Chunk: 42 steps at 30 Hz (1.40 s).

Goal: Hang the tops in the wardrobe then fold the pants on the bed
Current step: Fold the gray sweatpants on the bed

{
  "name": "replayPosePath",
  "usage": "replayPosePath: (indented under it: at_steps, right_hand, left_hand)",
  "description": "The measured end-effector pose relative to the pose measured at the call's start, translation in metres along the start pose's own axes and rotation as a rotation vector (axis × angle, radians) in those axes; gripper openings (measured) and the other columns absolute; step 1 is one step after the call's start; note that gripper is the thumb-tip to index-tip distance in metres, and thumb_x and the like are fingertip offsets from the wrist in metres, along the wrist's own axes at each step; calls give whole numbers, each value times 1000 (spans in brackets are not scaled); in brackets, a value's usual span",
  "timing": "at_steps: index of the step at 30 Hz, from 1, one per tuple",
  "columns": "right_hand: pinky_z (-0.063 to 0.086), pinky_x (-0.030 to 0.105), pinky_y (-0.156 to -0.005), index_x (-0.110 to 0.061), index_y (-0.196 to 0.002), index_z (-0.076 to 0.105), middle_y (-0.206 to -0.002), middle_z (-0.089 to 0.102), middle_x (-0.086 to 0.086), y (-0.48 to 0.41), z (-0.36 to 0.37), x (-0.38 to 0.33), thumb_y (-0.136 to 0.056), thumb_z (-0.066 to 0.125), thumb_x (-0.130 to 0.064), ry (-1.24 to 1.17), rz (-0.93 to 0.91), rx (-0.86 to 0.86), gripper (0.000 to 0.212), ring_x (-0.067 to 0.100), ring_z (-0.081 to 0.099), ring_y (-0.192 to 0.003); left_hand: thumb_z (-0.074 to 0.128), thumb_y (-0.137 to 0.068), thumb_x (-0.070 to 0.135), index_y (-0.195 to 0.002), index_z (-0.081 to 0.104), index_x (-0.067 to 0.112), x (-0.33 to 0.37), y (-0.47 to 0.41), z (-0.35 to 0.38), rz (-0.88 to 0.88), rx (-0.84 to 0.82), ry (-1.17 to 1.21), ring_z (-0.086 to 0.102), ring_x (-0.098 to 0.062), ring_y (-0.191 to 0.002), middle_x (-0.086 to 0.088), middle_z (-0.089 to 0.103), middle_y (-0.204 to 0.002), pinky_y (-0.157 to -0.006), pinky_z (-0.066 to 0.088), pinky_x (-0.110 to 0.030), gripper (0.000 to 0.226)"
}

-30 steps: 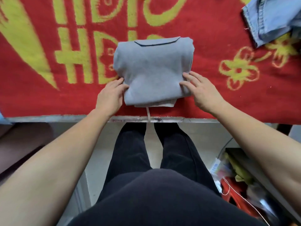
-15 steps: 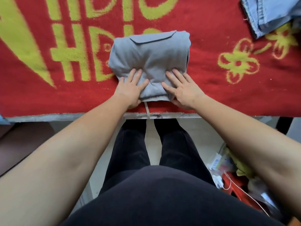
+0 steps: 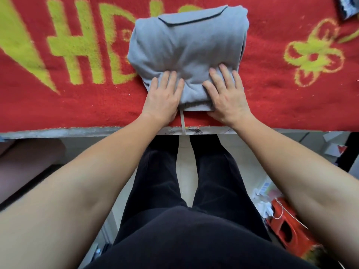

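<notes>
Grey pants point(image 3: 186, 45) lie folded into a compact square on the red bed cover point(image 3: 281, 98), a pocket flap showing at their far edge. A pale drawstring point(image 3: 182, 125) hangs from their near edge over the bed's side. My left hand point(image 3: 163, 98) lies flat on the near left corner of the fold, fingers straight. My right hand point(image 3: 227, 94) lies flat on the near right part, fingers spread and pressing the cloth down.
The cover carries yellow letters point(image 3: 81, 49) at left and a yellow flower point(image 3: 312, 55) at right. A blue denim garment point(image 3: 347, 6) shows at the top right corner. Below the bed edge point(image 3: 58, 132), an orange object point(image 3: 289, 226) and clutter sit on the floor at right.
Both hands went from the sides of the folded pants onto their near top surface and now press there. The view has drawn closer to the bed.
</notes>
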State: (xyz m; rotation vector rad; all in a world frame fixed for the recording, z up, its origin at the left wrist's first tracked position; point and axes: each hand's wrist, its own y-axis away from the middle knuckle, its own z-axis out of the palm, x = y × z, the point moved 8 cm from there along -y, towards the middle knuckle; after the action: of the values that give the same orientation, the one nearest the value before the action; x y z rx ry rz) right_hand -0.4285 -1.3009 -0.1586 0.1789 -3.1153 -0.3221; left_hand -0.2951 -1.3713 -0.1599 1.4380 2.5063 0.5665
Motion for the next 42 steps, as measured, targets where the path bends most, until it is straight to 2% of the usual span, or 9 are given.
replayPosePath:
  at_steps: [5,11,16,19,22,25,32,37,42]
  right_hand:
    - [48,58,-96,-11,-112,61,-133,60,20,-4,-11,-10,-91,54,-13,108,43,154,22,45,56,-124]
    - [52,39,-67,-12,-98,62,-99,68,11,-25,-43,11,-64,69,-23,-293,129,-47,37,34,64,-101]
    - [47,38,-74,-22,-106,63,-100,71,3,-35,-76,32,-69,67,-40,-402,258,-158,41,34,66,-95]
    - [48,38,-78,-26,-108,65,-102,74,3,-36,-93,41,-68,71,-42,-443,312,-196,43,36,65,-97]
    - [48,37,-79,-28,-112,64,-104,73,5,-41,-115,44,-68,73,-42,-448,319,-221,47,37,64,-99]
    - [47,38,-76,-24,-115,59,-105,72,5,-50,-162,43,-71,70,-44,-425,307,-146,49,37,65,-98]
    - [45,39,-72,-20,-115,47,-111,64,3,-60,-319,19,-79,61,-45,-268,213,5,45,30,62,-104]
    - [48,40,-83,-16,-122,49,-121,58,3,-61,-430,-13,-80,63,-44,-252,74,219,53,28,54,-115]
    - [50,37,-65,-17,-115,48,-115,57,0,-54,-500,-67,-71,65,-51,-162,-169,385,58,26,55,-108]
  left_hand:
    - [62,-72,41,-147,33,5,-1,4,-2,-11,-48,41,34,-41,-138,-24,33,-152,-105,35,-53,87]
    - [65,-69,69,-150,28,7,5,8,-14,-143,-101,107,16,-40,-147,-22,25,-156,-115,14,-64,108]
    - [65,-65,72,-151,25,10,5,12,-29,-315,-54,159,11,-37,-149,-18,23,-158,-114,3,-67,113]
    - [75,-66,34,-141,38,13,-5,11,-43,-353,6,188,30,-38,-142,-16,41,-147,-112,21,-64,86]
    - [74,-56,12,-116,54,13,-23,10,-73,-299,85,222,57,-35,-109,-11,62,-109,-78,49,-45,63]
    - [72,-55,11,-108,58,12,-48,13,-132,-236,172,197,61,-34,-91,-11,63,-93,-59,47,-37,55]
    - [79,-55,24,-110,64,15,-106,66,-294,-248,361,158,66,-31,-87,-8,69,-93,-53,52,-37,58]
    - [78,-52,19,-99,67,16,-128,145,-399,-384,552,94,68,-29,-72,-5,69,-80,-45,52,-34,48]
    - [78,-56,22,-99,66,17,-130,243,-453,-601,715,-7,68,-26,-75,0,69,-82,-47,47,-30,45]
